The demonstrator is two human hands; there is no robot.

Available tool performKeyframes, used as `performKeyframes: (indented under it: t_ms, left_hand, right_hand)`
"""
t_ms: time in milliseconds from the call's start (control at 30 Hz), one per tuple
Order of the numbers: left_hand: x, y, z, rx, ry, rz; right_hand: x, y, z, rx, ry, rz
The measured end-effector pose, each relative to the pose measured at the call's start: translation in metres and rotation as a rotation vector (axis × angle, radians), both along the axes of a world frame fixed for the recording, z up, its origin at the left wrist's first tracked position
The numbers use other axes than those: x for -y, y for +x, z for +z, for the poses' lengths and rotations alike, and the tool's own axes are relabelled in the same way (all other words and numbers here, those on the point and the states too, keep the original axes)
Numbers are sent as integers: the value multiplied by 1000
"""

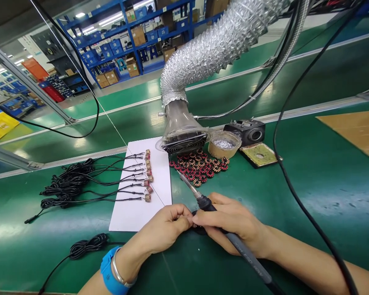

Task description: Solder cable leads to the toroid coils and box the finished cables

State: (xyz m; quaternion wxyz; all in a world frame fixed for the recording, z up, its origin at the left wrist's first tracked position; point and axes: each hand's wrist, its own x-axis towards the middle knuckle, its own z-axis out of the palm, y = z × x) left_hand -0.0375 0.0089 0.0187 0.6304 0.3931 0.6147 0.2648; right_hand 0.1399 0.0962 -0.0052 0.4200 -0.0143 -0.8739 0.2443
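Observation:
My right hand [233,223] is closed round a soldering iron [249,256], whose metal tip points up and left toward a pile of red and black ring coils [203,166]. My left hand [172,225] has its fingers pinched together, touching the fingertips of my right hand; what it holds is hidden. A dark round object [199,229] shows just under both hands. A black cable bundle [87,246] lies left of my left wrist. On the white sheet [160,213] stands a column of small copper coils [148,198] at the ends of black cables [69,184].
A fume hood [184,127] on a silver duct [209,49] hangs above the pile. Beside it are a round tub [224,144], a black iron stand [249,132] and a yellow sponge tray [260,155]. A black cord [283,164] crosses the right side. Cardboard [356,131] lies far right.

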Motion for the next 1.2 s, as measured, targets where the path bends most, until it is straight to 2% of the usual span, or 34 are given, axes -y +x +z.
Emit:
performKeyframes:
  t_ms: [167, 367, 500, 633, 733, 1000, 1200]
  left_hand:
    - [1, 2, -1, 34, 20, 15]
    - [-1, 6, -4, 126, 12, 114]
    - [-3, 5, -9, 13, 118, 111]
    - [-3, 4, -13, -119, 197, 41]
    - [-3, 3, -13, -179, 206, 8]
    - [-8, -3, -14, -251, 222, -73]
    - [-10, -3, -16, -221, 216, -92]
  right_hand:
    - [4, -1, -7, 24, -43, 7]
    - [4, -5, -10, 2, -21, -15]
    - [4, -1, 1, -16, -35, -94]
    - [15, 16, 18, -56, -180, -228]
    - [28, 31, 23, -78, -283, -307]
    - [43, 43, -4, -151, -488, -484]
    - [43, 41, -5, -118, -508, -484]
